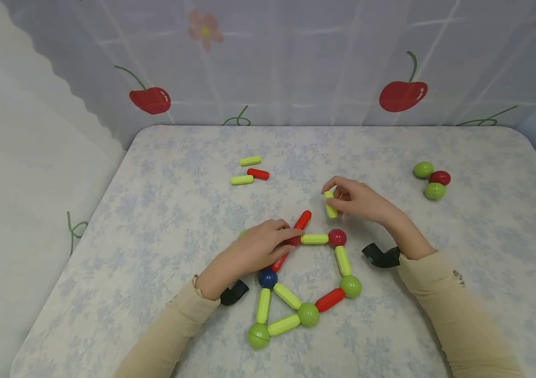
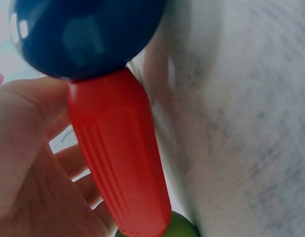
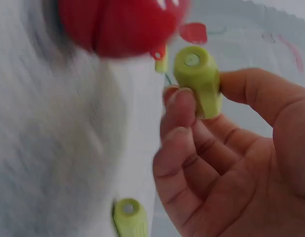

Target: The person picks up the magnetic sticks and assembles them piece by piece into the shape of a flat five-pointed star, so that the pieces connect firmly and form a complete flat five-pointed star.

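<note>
Here's my right hand (image 1: 359,202), right of centre in the frame, thumb and fingertips clamped on a yellow-green stick (image 1: 330,205). It looks like smooth plastic, a chunky faceted bar with a narrowed end and a pale round disc (image 3: 192,59) set in it. The stick sits out at my fingertips, clear of the palm, tilted, its lower end near a glossy red ball (image 1: 337,238) but apart from it.

Over at centre, my left hand (image 1: 258,244) has finger and thumb on either side of a half-hidden red ball (image 1: 294,241), pinching it. In the left wrist view, a ridged red stick (image 2: 120,153) crosses in front of my palm, its tapered end against a shiny, round blue ball (image 2: 88,37). Below, the joined sticks and balls make angular outlines on the blue-mottled tablecloth (image 1: 178,184), whose surface looks matte.
</note>
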`<state>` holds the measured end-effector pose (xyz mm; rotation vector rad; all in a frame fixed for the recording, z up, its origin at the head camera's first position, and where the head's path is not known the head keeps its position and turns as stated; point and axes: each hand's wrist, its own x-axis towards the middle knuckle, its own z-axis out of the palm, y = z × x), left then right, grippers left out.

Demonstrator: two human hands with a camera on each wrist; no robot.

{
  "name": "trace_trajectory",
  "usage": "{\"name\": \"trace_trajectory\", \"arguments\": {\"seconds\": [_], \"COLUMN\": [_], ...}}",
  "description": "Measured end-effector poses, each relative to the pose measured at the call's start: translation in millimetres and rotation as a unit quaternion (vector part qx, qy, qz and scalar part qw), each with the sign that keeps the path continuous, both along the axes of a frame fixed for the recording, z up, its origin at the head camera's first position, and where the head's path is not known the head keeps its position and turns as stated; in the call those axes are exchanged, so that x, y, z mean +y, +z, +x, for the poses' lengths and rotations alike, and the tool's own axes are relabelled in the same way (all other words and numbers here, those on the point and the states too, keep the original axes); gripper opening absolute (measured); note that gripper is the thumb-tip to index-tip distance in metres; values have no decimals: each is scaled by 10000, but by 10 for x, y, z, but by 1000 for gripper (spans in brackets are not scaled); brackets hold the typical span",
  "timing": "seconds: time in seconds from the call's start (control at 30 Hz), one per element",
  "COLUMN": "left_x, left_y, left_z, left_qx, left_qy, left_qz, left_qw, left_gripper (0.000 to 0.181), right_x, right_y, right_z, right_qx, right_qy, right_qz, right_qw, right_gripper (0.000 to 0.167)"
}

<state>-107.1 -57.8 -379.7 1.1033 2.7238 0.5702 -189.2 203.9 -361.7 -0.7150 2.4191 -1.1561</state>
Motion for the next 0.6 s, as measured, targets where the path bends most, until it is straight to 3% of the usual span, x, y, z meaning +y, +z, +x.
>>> {"name": "trace_trajectory", "arguments": {"seconds": [0.17,0.6], "left_x": [1,-9], "left_y": [-7,-19], "left_z": [-17,-18], "left_qx": [-22,-15], "left_qy": [-66,-41], "left_qz": [4,74], "left_qw": [10000,10000], "left_gripper": [36,35], "right_x": [-105,-140], "right_y": [-76,-173], "right_z": [58,37], "right_qx": [-103,-183], "right_qy": [551,890], "right_qz": [73,192], "right_qw": [9984,9957], "right_gripper": [18,17]}}
